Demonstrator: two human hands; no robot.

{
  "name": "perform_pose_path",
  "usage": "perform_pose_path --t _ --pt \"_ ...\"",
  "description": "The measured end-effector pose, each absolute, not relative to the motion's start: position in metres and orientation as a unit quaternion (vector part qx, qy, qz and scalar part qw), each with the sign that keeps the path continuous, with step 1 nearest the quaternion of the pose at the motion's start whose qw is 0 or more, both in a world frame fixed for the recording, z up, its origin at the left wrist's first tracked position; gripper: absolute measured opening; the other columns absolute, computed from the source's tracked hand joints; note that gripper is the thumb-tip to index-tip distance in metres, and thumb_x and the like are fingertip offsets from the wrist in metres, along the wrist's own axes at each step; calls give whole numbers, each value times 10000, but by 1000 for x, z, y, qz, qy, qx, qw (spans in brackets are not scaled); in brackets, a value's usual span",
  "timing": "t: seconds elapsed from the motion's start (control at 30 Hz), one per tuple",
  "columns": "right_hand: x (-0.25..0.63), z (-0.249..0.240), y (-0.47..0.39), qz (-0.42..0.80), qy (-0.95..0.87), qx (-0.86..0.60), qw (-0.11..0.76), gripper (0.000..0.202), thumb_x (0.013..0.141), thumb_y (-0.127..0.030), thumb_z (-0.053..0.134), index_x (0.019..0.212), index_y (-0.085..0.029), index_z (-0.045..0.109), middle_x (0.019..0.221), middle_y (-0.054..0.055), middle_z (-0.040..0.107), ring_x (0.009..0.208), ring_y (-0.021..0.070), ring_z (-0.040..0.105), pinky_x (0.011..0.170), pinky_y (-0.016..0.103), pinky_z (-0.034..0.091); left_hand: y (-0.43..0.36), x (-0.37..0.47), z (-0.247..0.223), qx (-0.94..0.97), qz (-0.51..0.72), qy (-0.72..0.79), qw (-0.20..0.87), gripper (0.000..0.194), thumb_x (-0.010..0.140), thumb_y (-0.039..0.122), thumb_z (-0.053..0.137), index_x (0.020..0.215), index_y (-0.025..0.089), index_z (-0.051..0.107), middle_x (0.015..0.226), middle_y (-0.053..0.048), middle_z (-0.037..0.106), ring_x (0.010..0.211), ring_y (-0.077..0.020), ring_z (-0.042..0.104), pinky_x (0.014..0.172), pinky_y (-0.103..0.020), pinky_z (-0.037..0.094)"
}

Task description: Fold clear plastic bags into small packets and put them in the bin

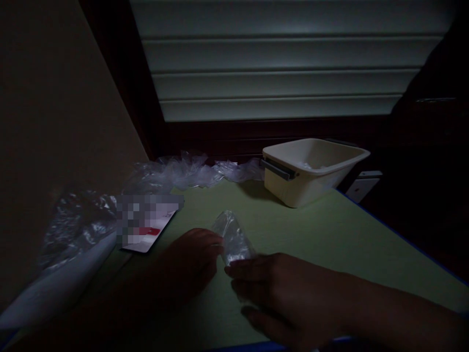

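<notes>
The left hand (pixel 200 249)'s curled fingers touch the bag (pixel 234 237); whether they pinch it, I cannot tell. The right hand (pixel 280 288)'s fingers are slightly apart, tips against its near end. Clear and wrinkled, it lies on the table (pixel 293 234) between both downturned hands.

cream plastic tub (pixel 308 188) w/ dk grey handles (pixel 277 169) at back R of blue-edged green tabletop (pixel 322 234), phone or tablet (pixel 144 241) w/ red patch on screen at L, white slatted shutter (pixel 274 56) in dk frame (pixel 122 63) behind, plain wall (pixel 54 88) far L, white box (pixel 362 188) past tabletop's R edge
</notes>
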State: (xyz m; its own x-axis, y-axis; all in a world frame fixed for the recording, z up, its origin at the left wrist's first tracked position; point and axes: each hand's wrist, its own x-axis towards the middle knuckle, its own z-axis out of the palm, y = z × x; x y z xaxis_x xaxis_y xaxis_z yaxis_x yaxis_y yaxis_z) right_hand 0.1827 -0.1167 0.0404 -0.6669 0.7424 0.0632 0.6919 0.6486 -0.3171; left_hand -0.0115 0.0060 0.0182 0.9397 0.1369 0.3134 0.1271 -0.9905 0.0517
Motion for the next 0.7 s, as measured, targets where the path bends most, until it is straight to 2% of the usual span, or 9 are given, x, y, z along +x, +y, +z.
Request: perform_pose_path --t 0.07,0.13,0.2,0.27,0.37,0.5,0.6,0.7 --pt "182 38 -118 158 -901 -391 101 363 877 -306 530 1115 -50 628 1165 168 644 1162 227 550 1025 300 398 11 -12 17 986 150 66 12 332 898 135 289 1063 87 573 1136 -144 619 1099 -223 550 953 -401 457" --pt "180 37 -117 169 -906 -377 98 484 900 -294 512 1275 12 513 1339 226 496 1293 254 415 1087 318 320 15 -12 15 990 134 52 10 346 927 159 287 1159 75 530 1248 -160 559 1214 -235 474 1024 -414 399" --pt "177 39 -115 175 -914 -360 68 487 928 -212 450 1344 39 415 1398 242 380 1339 257 314 1105 331 283 18 -11 11 994 110 22 16 366 956 213 303 1253 77 467 1357 -160 471 1305 -237 380 1085 -407 331" --pt "174 44 -112 182 -918 -351 30 459 945 -157 379 1356 46 381 1410 239 325 1347 254 263 1110 336 259 21 -8 6 996 79 9 26 408 975 267 304 1314 70 414 1414 -166 404 1339 -243 331 1110 -398 295" --pt "171 50 -109 188 -917 -353 -1 456 958 -174 350 1362 37 365 1414 223 295 1344 251 232 1109 334 234 26 -4 1 998 35 21 43 451 984 280 270 1360 49 365 1445 -173 353 1354 -254 304 1118 -422 271" --pt "171 42 -109 192 -915 -353 13 454 959 -174 338 1366 26 362 1417 213 305 1340 252 244 1106 332 226 28 2 -1 998 36 19 53 447 990 274 266 1368 59 369 1460 -149 338 1368 -237 276 1134 -422 236" --pt "171 30 -111 172 -918 -354 46 472 958 -193 343 1378 22 344 1421 220 303 1344 285 218 1105 380 229 25 5 4 998 44 32 42 437 988 276 297 1341 43 408 1442 -174 359 1358 -254 293 1124 -423 257" --pt "172 32 -111 163 -922 -349 40 468 955 -182 352 1374 26 352 1418 215 310 1341 273 240 1106 357 227 23 8 8 997 51 48 22 430 982 284 331 1327 44 424 1426 -198 373 1347 -279 309 1097 -429 301"
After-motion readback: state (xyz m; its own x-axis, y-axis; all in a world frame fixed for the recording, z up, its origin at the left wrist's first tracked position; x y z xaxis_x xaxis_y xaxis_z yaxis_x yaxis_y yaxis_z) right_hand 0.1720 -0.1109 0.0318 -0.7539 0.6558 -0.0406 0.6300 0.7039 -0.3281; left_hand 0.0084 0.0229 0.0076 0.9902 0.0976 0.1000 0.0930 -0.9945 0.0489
